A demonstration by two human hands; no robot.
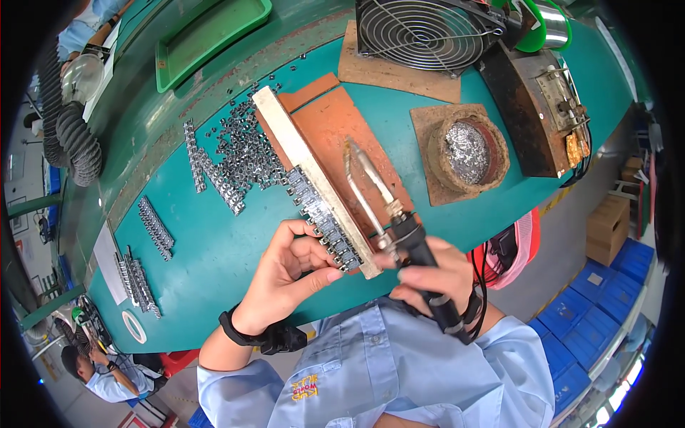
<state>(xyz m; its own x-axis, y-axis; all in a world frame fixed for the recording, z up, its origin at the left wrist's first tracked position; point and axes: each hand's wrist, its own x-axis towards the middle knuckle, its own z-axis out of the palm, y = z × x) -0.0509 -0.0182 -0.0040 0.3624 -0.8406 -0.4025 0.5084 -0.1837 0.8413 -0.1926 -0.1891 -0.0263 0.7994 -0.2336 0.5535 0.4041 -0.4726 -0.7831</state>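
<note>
your right hand [446, 274] is blurred, and it covers part of the black-handled soldering tool [412, 239]. you cannot see clearly where the fingertips of your left hand [285, 269] meet the row of metal parts [320, 216]. the loose pieces [246, 146] are too small to tell apart, and the top edge cuts off the fan [421, 34] and the green tray [207, 44].

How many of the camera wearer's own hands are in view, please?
2: the left hand touches the row of metal parts along the pale bar; the right hand holds the soldering iron.
</note>
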